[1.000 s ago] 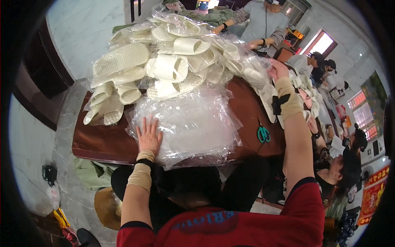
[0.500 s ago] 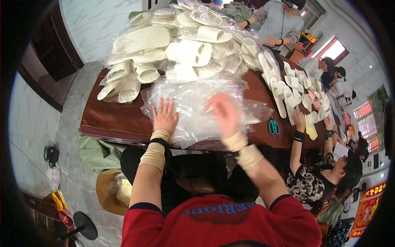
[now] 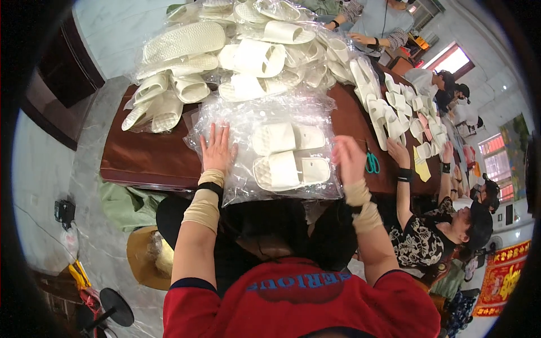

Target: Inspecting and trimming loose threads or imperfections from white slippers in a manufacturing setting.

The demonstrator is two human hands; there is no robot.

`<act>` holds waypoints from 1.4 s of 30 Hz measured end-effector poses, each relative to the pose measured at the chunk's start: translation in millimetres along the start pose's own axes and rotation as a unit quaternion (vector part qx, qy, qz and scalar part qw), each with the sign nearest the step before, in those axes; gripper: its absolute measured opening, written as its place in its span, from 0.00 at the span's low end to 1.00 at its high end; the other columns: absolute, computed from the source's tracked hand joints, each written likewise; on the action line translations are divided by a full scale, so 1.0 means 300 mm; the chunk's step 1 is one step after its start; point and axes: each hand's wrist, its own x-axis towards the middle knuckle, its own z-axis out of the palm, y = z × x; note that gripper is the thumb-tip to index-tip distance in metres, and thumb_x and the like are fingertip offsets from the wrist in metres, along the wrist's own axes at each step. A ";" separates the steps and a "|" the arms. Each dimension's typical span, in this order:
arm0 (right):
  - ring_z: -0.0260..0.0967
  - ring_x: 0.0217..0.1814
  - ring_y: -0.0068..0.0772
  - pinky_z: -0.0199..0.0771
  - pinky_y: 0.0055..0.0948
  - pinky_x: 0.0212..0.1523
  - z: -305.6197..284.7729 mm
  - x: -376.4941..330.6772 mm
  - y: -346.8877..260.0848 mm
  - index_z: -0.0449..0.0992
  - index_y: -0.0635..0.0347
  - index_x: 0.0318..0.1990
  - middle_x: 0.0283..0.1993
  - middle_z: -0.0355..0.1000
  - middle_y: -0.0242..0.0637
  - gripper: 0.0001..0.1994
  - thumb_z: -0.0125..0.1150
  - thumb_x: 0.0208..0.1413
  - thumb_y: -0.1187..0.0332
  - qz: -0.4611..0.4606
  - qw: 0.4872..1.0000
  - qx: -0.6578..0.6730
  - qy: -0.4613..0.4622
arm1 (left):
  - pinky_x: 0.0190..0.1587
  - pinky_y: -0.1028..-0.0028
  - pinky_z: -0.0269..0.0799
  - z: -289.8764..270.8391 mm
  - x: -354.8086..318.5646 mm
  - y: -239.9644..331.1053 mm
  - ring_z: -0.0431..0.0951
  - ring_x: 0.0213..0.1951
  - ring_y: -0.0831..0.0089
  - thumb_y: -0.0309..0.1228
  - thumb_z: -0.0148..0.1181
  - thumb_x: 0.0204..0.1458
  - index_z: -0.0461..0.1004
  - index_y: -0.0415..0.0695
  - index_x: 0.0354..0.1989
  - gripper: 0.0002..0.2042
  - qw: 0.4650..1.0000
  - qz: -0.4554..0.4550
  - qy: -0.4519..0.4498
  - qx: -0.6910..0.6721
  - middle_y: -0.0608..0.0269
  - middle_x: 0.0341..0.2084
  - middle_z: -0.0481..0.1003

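A pair of white slippers point(image 3: 290, 170) lies side by side on a stack of clear plastic bags point(image 3: 242, 183) in front of me. I cannot tell whether the pair is on top of the film or under a layer of it. My left hand point(image 3: 216, 147) presses flat on the bags' left side, fingers spread. Just right of the slippers' open ends, my right hand point(image 3: 350, 160) hovers at the bags' right edge, its fingers loosely bent and apart, with nothing visible in them. Both wrists wear beige wraps and dark bands.
A tall heap of bagged white slippers point(image 3: 253, 59) stands behind the bags. Teal-handled scissors point(image 3: 372, 162) lie to the right on the brown tabletop point(image 3: 152, 152). More loose slippers point(image 3: 394, 110) fill the right side, where a co-worker's hands point(image 3: 399, 152) reach in. An open carton point(image 3: 141, 256) sits on the floor.
The pair of white slippers now shows on the bags, where only crumpled film showed before. My right hand has moved right, off the film's middle. My left hand stays flat on the bags.
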 end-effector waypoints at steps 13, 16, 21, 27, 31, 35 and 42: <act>0.60 0.67 0.46 0.60 0.37 0.65 0.059 0.129 0.316 0.70 0.62 0.56 0.63 0.63 0.46 0.25 0.66 0.53 0.62 -0.052 0.952 -0.082 -0.289 | 0.70 0.48 0.35 -0.016 -0.001 0.004 0.41 0.73 0.63 0.44 0.49 0.57 0.49 0.49 0.71 0.33 1.000 0.003 -0.009 -0.003 0.62 0.68 0.54; 0.52 0.71 0.51 0.56 0.43 0.67 0.168 0.158 0.315 0.69 0.62 0.57 0.66 0.59 0.48 0.27 0.68 0.48 0.64 -0.230 0.873 -0.255 -0.347 | 0.70 0.48 0.35 -0.011 -0.001 0.001 0.41 0.73 0.62 0.44 0.49 0.57 0.49 0.48 0.70 0.34 1.000 0.009 0.004 -0.005 0.62 0.68 0.54; 0.52 0.67 0.55 0.54 0.44 0.67 0.354 0.191 0.312 0.75 0.51 0.51 0.68 0.57 0.45 0.27 0.67 0.37 0.70 -0.157 0.915 -0.233 -0.290 | 0.69 0.46 0.37 -0.005 0.002 -0.010 0.43 0.72 0.61 0.45 0.52 0.55 0.49 0.49 0.70 0.35 1.000 0.004 0.006 -0.029 0.62 0.69 0.52; 0.49 0.71 0.56 0.42 0.48 0.72 0.488 0.252 0.297 0.75 0.51 0.54 0.68 0.59 0.45 0.25 0.60 0.43 0.75 -0.219 0.931 -0.187 -0.225 | 0.69 0.44 0.36 -0.019 -0.003 -0.010 0.41 0.73 0.60 0.50 0.52 0.53 0.43 0.48 0.72 0.40 0.998 0.024 0.014 -0.056 0.65 0.72 0.44; 0.50 0.71 0.54 0.38 0.50 0.73 0.495 0.299 0.329 0.75 0.49 0.54 0.65 0.64 0.41 0.24 0.62 0.45 0.74 -0.201 0.924 -0.161 -0.283 | 0.69 0.44 0.36 -0.004 0.000 -0.023 0.40 0.73 0.59 0.47 0.54 0.52 0.43 0.48 0.72 0.41 0.998 0.053 -0.015 0.042 0.65 0.72 0.46; 0.51 0.71 0.51 0.38 0.52 0.73 0.456 0.290 0.385 0.74 0.46 0.55 0.64 0.64 0.39 0.25 0.65 0.45 0.71 -0.186 0.919 -0.173 -0.301 | 0.69 0.45 0.35 0.022 -0.007 -0.039 0.41 0.73 0.59 0.38 0.62 0.48 0.47 0.52 0.71 0.41 0.997 0.039 0.034 -0.052 0.62 0.71 0.49; 0.51 0.71 0.49 0.38 0.53 0.73 0.440 0.253 0.424 0.71 0.49 0.56 0.64 0.63 0.40 0.27 0.63 0.43 0.69 -0.186 0.912 -0.203 -0.305 | 0.66 0.66 0.52 -0.171 0.103 -0.212 0.59 0.67 0.62 0.26 0.48 0.60 0.67 0.44 0.61 0.20 0.823 -0.113 -0.090 -0.549 0.53 0.59 0.68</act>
